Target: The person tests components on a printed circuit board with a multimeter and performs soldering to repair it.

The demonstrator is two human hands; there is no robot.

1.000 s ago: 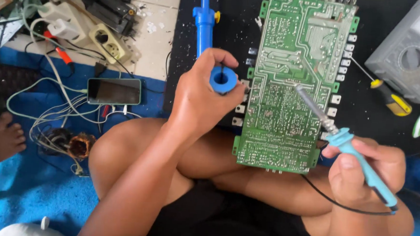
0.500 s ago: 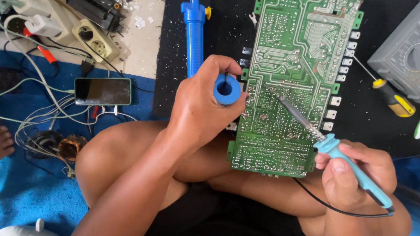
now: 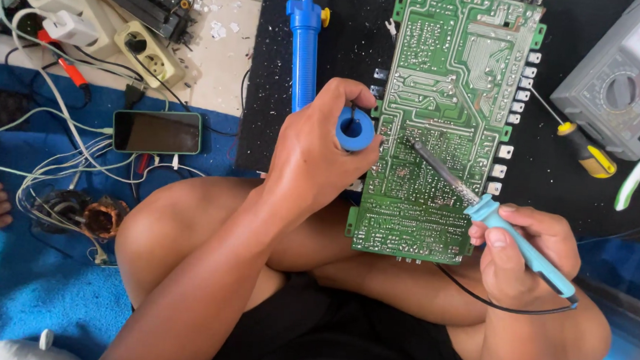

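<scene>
Head view looks straight down on a green circuit board (image 3: pixel 447 128), the biggest thing here, lying solder side up with its near edge propped on the person's crossed legs and its far end on a black mat (image 3: pixel 326 71) — tilted that way, the joints face the eyes and both hands can reach them. On the board's right, the right hand (image 3: pixel 524 253) grasps the light-blue handle of a soldering iron (image 3: pixel 479 203) like a pen, fingers closed round it, so the metal tip slants onto a spot near the board's left-centre. At the board's left edge, the left hand (image 3: pixel 318 154) curls its fingers round a blue spool (image 3: pixel 355 129), probably solder, held close to that tip. A blue pump tool (image 3: pixel 305 40) lies on the mat just beyond — near at hand. A phone (image 3: pixel 157 132) rests among cables on the blue cloth, well apart.
</scene>
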